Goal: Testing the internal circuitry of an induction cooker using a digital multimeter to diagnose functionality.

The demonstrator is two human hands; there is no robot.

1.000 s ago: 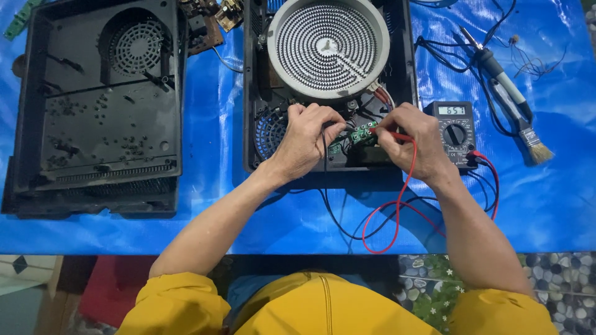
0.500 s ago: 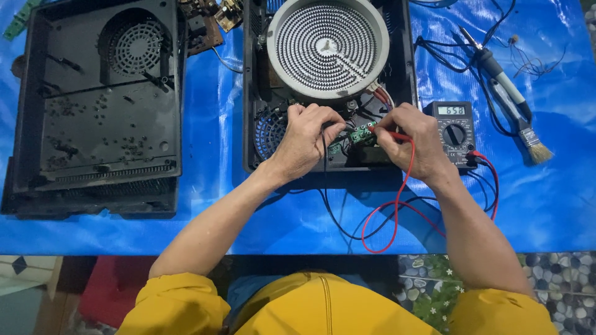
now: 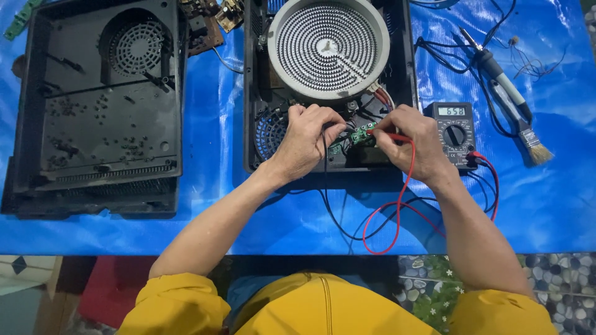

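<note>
Green circuit board [image 3: 355, 137] sat inside the lower part of the opened cooker base [image 3: 406, 80], right between our two sets of fingers. Our left hand [image 3: 308, 139] lay to the left of it, fingers curled and pressed together around a black probe [image 3: 324, 133], the tip aimed at the board's left end. Our right hand [image 3: 411, 144] lay to the right of it, fingers pinching a red probe [image 3: 388, 134] whose tip touched the board's top edge. Just beyond our fingertips sat the round coil heating element [image 3: 329, 48], filling the upper part of the base. A round fan grille [image 3: 270, 132] showed beside our left knuckles. Just right of our right hand, touching the base's edge, lay the multimeter [image 3: 455, 132] with its display lit; its red lead [image 3: 397, 211] and black lead [image 3: 338, 217] looped back under our wrists over the blue sheet [image 3: 546, 198] covering the bench. Farther right of our right fingers lay a soldering iron [image 3: 496, 77] and a small brush [image 3: 532, 141], well apart from the hand. Well left of our left fingers rested the empty black housing [image 3: 99, 111] with its own fan grille, and loose circuit boards [image 3: 211, 18] lay beyond it, near the top.
</note>
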